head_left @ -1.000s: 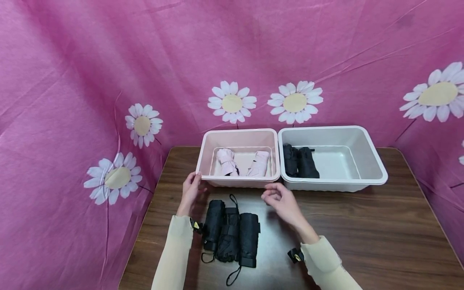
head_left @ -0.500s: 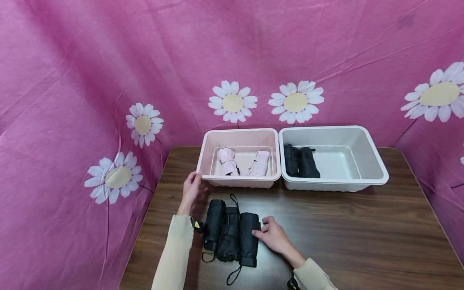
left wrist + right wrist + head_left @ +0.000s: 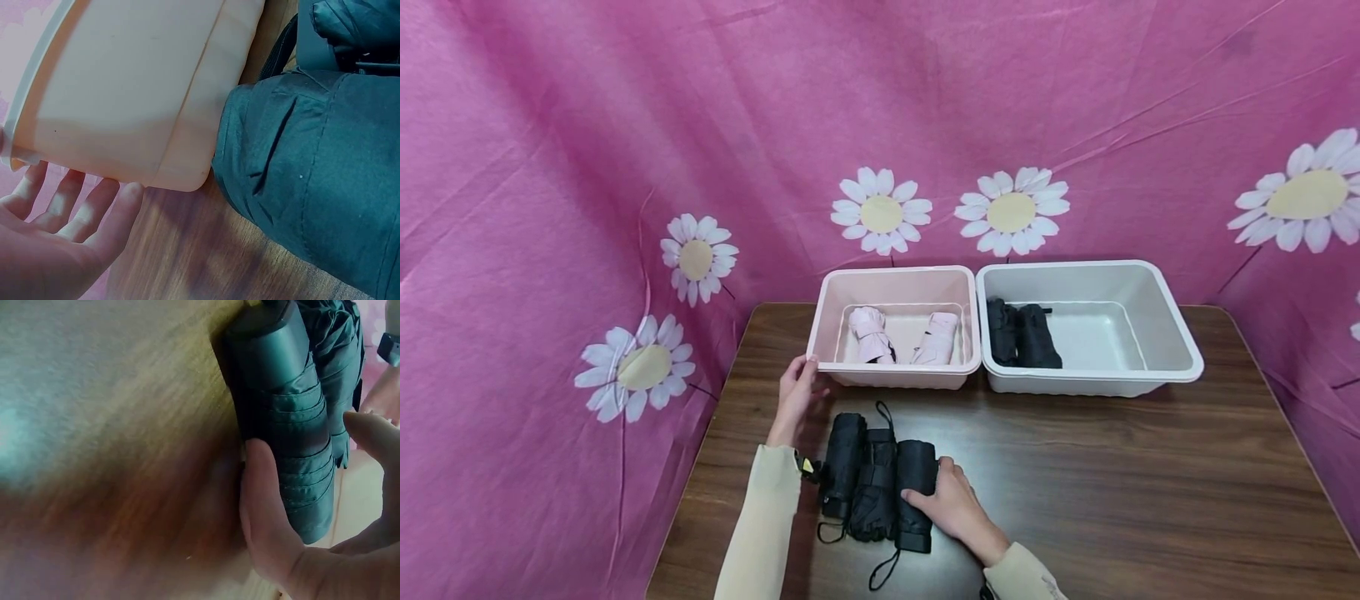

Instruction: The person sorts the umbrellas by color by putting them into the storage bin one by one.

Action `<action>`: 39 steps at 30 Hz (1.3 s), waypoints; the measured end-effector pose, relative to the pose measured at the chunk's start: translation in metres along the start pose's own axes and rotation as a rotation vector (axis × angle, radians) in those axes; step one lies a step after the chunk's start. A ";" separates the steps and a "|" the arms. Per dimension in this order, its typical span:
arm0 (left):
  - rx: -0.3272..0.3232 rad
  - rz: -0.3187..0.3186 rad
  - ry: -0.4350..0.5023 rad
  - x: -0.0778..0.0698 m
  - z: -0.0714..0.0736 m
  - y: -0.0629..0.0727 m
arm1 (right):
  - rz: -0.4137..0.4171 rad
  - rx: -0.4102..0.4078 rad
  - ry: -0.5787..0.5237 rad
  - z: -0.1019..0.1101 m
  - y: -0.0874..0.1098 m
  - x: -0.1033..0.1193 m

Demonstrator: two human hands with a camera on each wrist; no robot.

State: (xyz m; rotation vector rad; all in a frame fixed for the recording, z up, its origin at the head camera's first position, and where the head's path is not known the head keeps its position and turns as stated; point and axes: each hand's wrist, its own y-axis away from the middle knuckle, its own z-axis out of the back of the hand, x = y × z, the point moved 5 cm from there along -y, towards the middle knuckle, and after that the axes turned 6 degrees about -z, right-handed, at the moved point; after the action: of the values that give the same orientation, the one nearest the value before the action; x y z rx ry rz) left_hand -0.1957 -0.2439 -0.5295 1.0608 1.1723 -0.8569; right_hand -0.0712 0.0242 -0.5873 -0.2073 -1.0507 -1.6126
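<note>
My left hand (image 3: 797,396) holds the front left corner of a pink plastic bin (image 3: 891,375); in the left wrist view its fingers (image 3: 94,206) lie against the bin's outer wall. Three black folded umbrellas lie side by side on the table: a left one (image 3: 844,462), a middle one (image 3: 874,492) and a right one (image 3: 916,467). Around the right umbrella my right hand (image 3: 955,504) has its thumb on top and its fingers along the far side. In the right wrist view that umbrella (image 3: 303,425) lies between thumb and finger, still on the table.
Two pale pink folded umbrellas, one on the left (image 3: 870,333) and one on the right (image 3: 936,337), lie inside the pink bin. Beside it stands a white bin (image 3: 1090,383) with two black folded umbrellas (image 3: 1036,337) at its left end. Behind the wooden table (image 3: 1112,483) hangs a pink flowered cloth (image 3: 775,125).
My right hand has come down from the front of the bins to the right black umbrella and settled around it. The left hand has stayed at the pink bin's corner.
</note>
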 end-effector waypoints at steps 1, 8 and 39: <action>0.001 -0.001 0.001 0.000 0.000 0.000 | -0.001 -0.006 0.016 -0.001 0.000 0.001; 0.000 -0.003 0.003 0.000 0.000 0.000 | 0.028 -0.052 0.083 -0.011 0.003 0.006; 0.006 0.006 0.009 0.001 -0.001 0.000 | 0.006 -0.063 0.145 0.014 -0.001 -0.007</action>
State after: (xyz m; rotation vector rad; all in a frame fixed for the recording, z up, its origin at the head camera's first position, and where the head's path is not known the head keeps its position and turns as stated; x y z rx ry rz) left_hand -0.1960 -0.2431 -0.5300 1.0738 1.1738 -0.8520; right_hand -0.0749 0.0390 -0.5843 -0.1333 -0.8879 -1.6310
